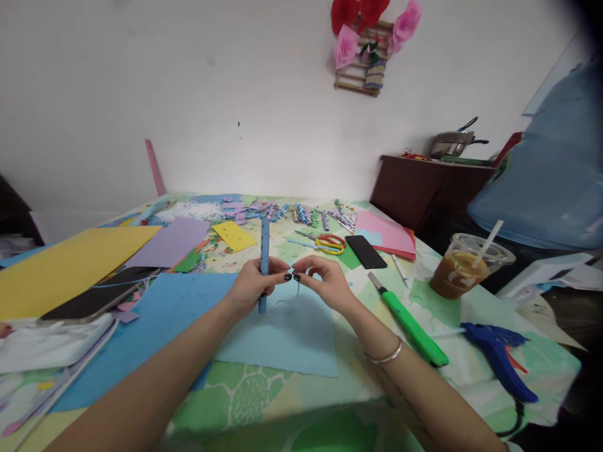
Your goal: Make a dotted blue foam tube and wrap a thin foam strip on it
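Note:
My left hand [252,282] is wrapped round a narrow blue strip with small dark dots [264,248], held upright; its thumb and index finger are also pinched. Close to those fingertips, the thumb and index finger of my right hand [323,280] press together. A thin pale strand [298,289] hangs below the right fingertips; its far end is hard to make out. Both hands are above a light blue sheet [287,342], which overlaps a darker blue sheet [155,333] on the left.
Right of my hands lie a green utility knife [409,323], a blue glue gun [499,358], a phone [366,252] and scissors [331,243]. A drink cup [461,270] stands near the table's right edge. Yellow sheets [66,263], a purple sheet [172,242] and curled paper strips [301,215] cover the left and back.

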A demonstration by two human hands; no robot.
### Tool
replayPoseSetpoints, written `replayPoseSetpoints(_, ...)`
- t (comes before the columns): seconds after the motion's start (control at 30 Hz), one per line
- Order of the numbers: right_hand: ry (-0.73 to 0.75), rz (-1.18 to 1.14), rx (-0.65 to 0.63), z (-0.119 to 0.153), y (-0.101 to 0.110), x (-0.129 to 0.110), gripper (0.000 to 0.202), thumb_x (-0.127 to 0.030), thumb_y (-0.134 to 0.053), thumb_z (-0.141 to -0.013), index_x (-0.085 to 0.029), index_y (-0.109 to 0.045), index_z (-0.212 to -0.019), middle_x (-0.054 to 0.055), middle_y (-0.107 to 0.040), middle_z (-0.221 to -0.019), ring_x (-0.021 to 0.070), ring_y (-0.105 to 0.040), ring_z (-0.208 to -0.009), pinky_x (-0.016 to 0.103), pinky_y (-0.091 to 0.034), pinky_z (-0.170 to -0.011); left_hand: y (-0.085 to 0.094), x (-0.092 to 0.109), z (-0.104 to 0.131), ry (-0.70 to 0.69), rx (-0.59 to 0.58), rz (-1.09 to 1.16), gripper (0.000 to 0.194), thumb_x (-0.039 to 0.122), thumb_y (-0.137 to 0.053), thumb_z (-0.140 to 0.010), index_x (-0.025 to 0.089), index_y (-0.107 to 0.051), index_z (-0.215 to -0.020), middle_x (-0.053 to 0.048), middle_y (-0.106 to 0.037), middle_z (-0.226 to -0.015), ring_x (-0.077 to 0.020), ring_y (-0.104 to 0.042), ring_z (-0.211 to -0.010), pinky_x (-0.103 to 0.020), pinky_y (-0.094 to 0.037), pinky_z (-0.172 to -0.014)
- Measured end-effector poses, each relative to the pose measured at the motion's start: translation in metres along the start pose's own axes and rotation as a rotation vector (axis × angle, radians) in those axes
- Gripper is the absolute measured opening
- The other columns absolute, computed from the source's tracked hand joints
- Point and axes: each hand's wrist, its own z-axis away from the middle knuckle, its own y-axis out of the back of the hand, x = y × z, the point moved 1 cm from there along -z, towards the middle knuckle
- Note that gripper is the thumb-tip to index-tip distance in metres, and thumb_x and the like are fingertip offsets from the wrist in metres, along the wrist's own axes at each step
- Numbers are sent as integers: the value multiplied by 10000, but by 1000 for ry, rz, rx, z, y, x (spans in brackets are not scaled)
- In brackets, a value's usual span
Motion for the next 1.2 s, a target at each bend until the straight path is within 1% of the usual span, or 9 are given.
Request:
replayPoseSetpoints(0.13,-140,-161,-74,-1,0,3,190,-325,-715,-714,-176,-683,-827,20,-683,-762,127,-584,-678,255,-420,-605,1,-2,0,-6,-24,-56,333,275,-881,-516,109,-679,-723,21,-568,-506,-20,-351,-360,-168,-211,-351)
replayPoseSetpoints(0.37,-305,-404,-172,2,-2,4,262,-234,-776,-608,-152,-661,-830,-9,-635,-673,85,-513,-569,213,-336,-516,1,-6,-1,-100,-41,-123,346,381,-836,-602,112,-664,-735,31,-516,-520,-27,-337,-363,-176,-218,-355)
replayPoseSetpoints(0.47,-308,-493,-148,2,-1,-1,300,-248,-778,-610,-176,-656,-874,-13,-629,-716,89,-530,-605,232,-387,-574,-1,-5,1,-194,-61,-120,445,570,-636,-776,142,-651,-892,9,-537,-672,-21,-338,-370,-185,-235,-364)
replayPoseSetpoints(0.53,-283,-604,-92,2,1,-7,288,-256,-782,-622,-192,-653,-872,-14,-626,-762,96,-556,-667,252,-430,-655,-3,-5,3,-236,-94,-127,463,603,-494,-859,179,-619,-998,20,-503,-706,-23,-331,-371,-187,-235,-371)
replayPoseSetpoints(0.67,-227,-880,22,3,3,-14,330,-188,-828,-566,-213,-658,-847,-27,-609,-788,103,-573,-744,267,-461,-747,-9,-2,7,-295,-175,-195,412,568,-533,-856,191,-622,-996,35,-477,-649,-65,-403,-432,-206,-315,-440)
replayPoseSetpoints(0.77,-214,-943,25,3,2,-15,356,-208,-842,-558,-227,-653,-860,-32,-598,-767,112,-570,-728,284,-475,-741,-13,2,9,-348,-205,-247,406,567,-616,-797,172,-665,-878,-11,-557,-702,-132,-521,-615,-246,-415,-598)
replayPoseSetpoints(0.87,-240,-949,32,4,0,-15,345,-231,-842,-570,-228,-652,-858,-27,-605,-755,120,-569,-710,289,-478,-721,-14,4,8,-430,-188,-332,352,516,-602,-822,176,-691,-837,-41,-576,-770,-172,-532,-741,-276,-424,-715)
replayPoseSetpoints(1.0,-276,-953,57,5,-2,-17,347,-232,-847,-564,-238,-666,-859,-25,-616,-781,118,-564,-722,266,-460,-686,-12,1,7,-543,-158,-495,241,368,-557,-868,182,-709,-880,-59,-566,-816,-189,-530,-779,-277,-424,-720)
replayPoseSetpoints(1.2,-264,-930,48,5,-1,-20,345,-246,-857,-535,-256,-687,-835,-17,-640,-804,134,-562,-741,275,-453,-682,-12,-4,9,-525,-112,-460,249,219,-584,-850,207,-657,-1088,-76,-654,-987,-206,-603,-936,-300,-463,-840)
